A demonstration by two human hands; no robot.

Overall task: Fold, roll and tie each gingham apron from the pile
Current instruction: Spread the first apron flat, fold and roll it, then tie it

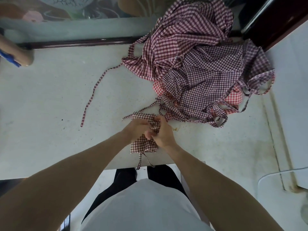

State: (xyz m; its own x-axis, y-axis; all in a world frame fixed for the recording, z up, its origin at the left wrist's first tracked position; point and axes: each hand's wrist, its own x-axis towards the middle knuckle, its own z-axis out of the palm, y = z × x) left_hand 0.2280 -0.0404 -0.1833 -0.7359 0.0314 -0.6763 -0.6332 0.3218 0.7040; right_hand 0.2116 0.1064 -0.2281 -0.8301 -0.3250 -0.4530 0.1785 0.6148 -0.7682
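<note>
Gingham, rolled into a small bundle (144, 144), sits between both hands near the table (50, 97) edge, its long axis running away from the person. Left hand (135, 129) and right hand (162, 133) meet over it, fingers curled, pinching its ties; which tie each holds is unclear. Beyond the right hand, close by, lies the pile (196, 64).

Both hands, left hand (135, 129) and right hand (162, 133), grip rolled apron (145, 144) near tabletop (50, 105) front edge. Ties (141, 160) dangle over edge. Pile (200, 64) far right; loose strap (93, 92) trails left.
</note>
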